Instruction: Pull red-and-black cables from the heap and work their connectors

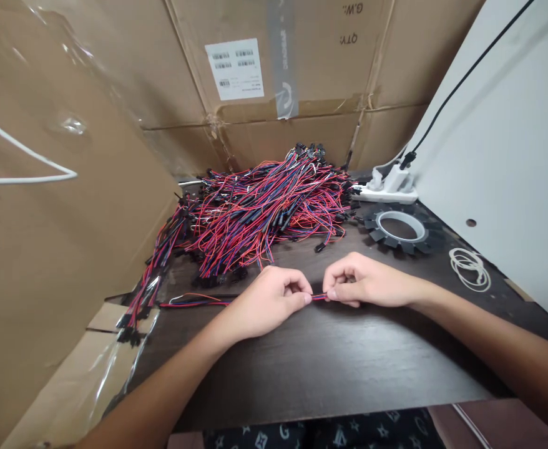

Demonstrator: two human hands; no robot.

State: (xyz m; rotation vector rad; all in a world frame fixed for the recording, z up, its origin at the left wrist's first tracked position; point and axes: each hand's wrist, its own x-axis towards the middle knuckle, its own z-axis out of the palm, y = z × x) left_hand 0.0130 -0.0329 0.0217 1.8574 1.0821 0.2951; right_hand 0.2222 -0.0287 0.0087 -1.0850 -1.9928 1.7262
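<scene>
A thin wire harness of red and blue wires is stretched between my two hands, just above the dark table. My left hand pinches it with thumb and forefinger. A short way to the right, my right hand pinches the same wires; whatever its curled fingers cover is hidden. Left of my left hand, a long part of red and black wiring with a loose orange wire lies along the table. Behind my hands rises a large pile of wire harnesses with black connectors.
A smaller wire bundle hangs over the left side by a cardboard flap. At right are a tape roll with black strips round it, a coiled pale cord and a power strip. Cardboard walls stand behind and left.
</scene>
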